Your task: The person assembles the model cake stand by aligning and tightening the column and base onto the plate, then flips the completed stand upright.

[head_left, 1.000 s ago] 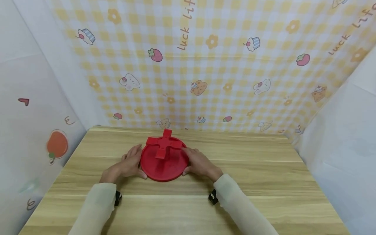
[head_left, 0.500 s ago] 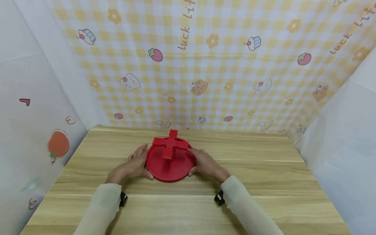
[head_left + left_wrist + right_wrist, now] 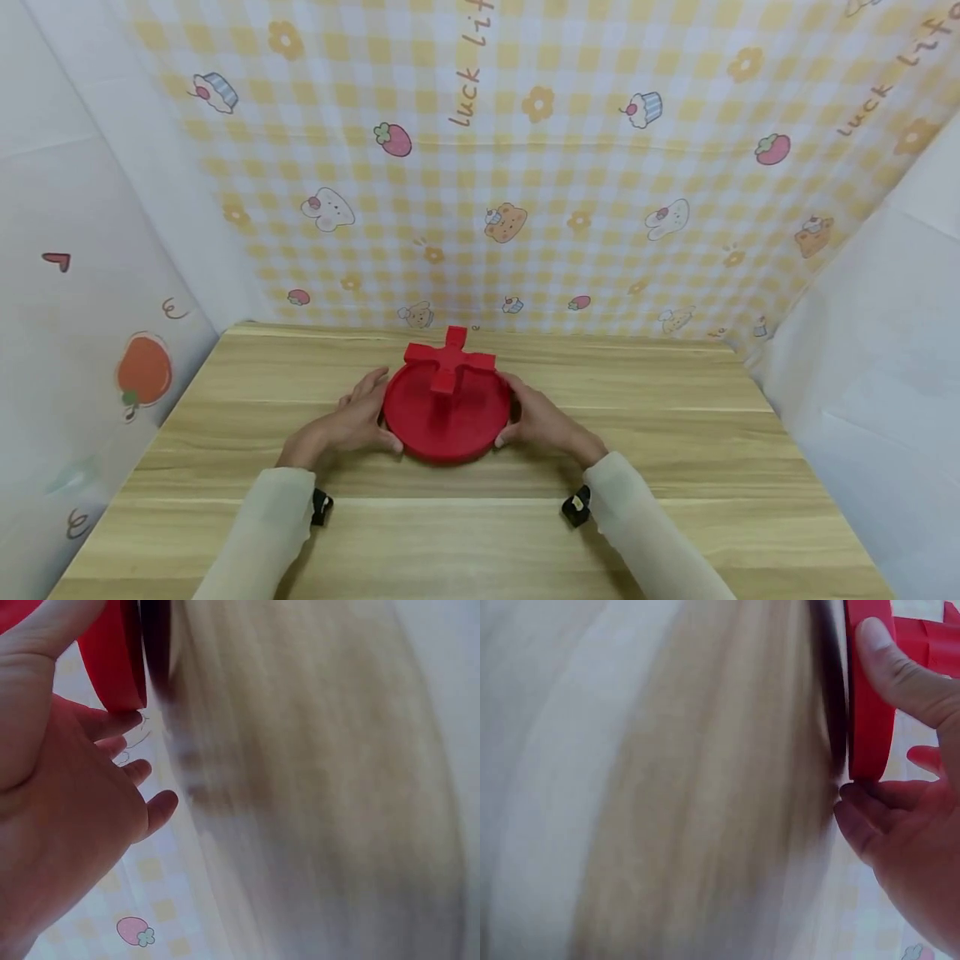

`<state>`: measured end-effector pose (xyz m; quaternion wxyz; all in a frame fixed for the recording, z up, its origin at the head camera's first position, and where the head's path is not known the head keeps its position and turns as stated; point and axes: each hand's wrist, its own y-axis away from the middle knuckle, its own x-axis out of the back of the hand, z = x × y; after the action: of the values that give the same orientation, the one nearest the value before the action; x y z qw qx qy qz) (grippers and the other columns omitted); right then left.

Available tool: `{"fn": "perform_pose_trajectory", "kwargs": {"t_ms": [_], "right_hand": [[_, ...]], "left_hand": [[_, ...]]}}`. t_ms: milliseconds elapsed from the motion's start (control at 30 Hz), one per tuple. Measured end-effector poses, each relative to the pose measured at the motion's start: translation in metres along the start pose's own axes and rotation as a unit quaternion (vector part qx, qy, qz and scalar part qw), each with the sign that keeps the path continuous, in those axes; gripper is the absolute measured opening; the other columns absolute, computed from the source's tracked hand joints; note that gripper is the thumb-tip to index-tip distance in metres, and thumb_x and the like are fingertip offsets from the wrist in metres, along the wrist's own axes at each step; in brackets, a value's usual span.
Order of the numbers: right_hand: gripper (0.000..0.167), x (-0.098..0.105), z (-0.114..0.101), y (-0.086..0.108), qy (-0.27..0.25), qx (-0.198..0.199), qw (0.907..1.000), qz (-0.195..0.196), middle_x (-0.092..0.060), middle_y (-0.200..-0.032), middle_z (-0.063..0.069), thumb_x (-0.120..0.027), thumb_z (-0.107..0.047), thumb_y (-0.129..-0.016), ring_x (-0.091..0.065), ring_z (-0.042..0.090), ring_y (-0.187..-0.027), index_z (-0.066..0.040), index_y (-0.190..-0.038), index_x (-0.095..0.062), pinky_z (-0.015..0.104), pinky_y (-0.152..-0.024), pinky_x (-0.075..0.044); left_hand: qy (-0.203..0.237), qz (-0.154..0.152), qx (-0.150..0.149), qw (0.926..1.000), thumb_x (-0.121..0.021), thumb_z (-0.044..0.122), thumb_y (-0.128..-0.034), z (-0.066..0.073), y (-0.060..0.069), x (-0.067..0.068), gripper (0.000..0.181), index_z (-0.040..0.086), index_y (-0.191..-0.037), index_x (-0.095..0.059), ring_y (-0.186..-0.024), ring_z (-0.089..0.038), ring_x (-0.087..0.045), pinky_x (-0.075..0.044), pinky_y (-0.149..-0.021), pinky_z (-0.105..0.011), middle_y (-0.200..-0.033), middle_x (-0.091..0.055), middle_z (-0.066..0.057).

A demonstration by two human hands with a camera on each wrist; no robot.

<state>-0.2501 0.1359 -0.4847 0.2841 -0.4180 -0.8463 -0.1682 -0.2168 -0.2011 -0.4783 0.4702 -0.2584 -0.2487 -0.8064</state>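
A red round base (image 3: 420, 417) with a raised rim stands near the middle of the tabletop. From it rises a post carrying a red cross-shaped top (image 3: 450, 358) with squared arm ends. On the left side my left hand (image 3: 352, 421) grips the rim, its thumb at the near edge and fingers along the side. My right hand (image 3: 543, 421) grips the opposite side in the same way. The right wrist view shows the right thumb (image 3: 877, 645) against the base's red edge, with fingertips at its far end. Whether the base touches the table I cannot tell.
The wood-grain tabletop (image 3: 645, 417) spreads around the base. Behind it hangs a yellow checked cloth (image 3: 585, 167) with cartoon prints. White sheets stand at the left (image 3: 67, 300) and right (image 3: 870, 333). Black bands sit at both wrists.
Both hands and the red base with its cross top have slid to the right together. The grip on each side looks the same.
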Motion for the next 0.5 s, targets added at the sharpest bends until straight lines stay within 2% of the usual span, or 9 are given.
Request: {"fn": "perform_pose_trajectory", "kwargs": {"t_ms": [100, 233, 400, 500], "right_hand": [[0.105, 0.004, 0.001, 0.003, -0.053, -0.005, 0.9985, 0.007, -0.043, -0.152, 0.009, -0.089, -0.014, -0.073, -0.045, 0.028, -0.136, -0.012, -0.156, -0.024, 0.043, -0.109, -0.044], [0.107, 0.008, 0.002, 0.005, -0.087, -0.005, 0.9961, 0.008, -0.037, -0.156, 0.017, -0.087, -0.01, -0.075, -0.045, 0.036, -0.137, -0.006, -0.157, -0.019, 0.044, -0.105, -0.047], [0.108, 0.012, 0.004, 0.006, -0.122, -0.001, 0.9923, 0.017, -0.037, -0.155, 0.021, -0.085, -0.011, -0.077, -0.044, 0.039, -0.138, -0.002, -0.157, -0.013, 0.049, -0.107, -0.044], [0.104, 0.016, 0.003, 0.008, -0.152, -0.017, 0.9877, 0.033, -0.04, -0.154, 0.018, -0.084, -0.015, -0.079, -0.047, 0.038, -0.135, -0.004, -0.157, -0.016, 0.05, -0.106, -0.045]], "left_hand": [[0.01, 0.001, -0.001, 0.9999, -0.087, 0.041, -0.0711, 0.002, 0.0, 0.001, 0.112, 0.007, -0.157, -0.024, -0.149, -0.044, 0.002, -0.003, -0.107, -0.077, -0.162, -0.008, -0.023], [0.031, 0.0, 0.001, 0.9995, -0.086, 0.042, -0.0726, 0.004, -0.001, 0.003, 0.11, 0.008, -0.157, -0.025, -0.148, -0.044, -0.002, -0.007, -0.108, -0.076, -0.162, -0.006, -0.022], [0.094, 0.0, -0.017, 0.9954, -0.083, 0.034, -0.0793, 0.007, -0.001, 0.007, 0.099, 0.006, -0.156, -0.027, -0.148, -0.04, -0.005, -0.013, -0.113, -0.072, -0.16, -0.008, -0.019], [0.122, 0.004, -0.032, 0.9921, -0.08, 0.03, -0.0842, 0.009, -0.001, 0.009, 0.092, 0.003, -0.155, -0.027, -0.147, -0.041, -0.008, -0.015, -0.114, -0.07, -0.159, -0.01, -0.019]]}}
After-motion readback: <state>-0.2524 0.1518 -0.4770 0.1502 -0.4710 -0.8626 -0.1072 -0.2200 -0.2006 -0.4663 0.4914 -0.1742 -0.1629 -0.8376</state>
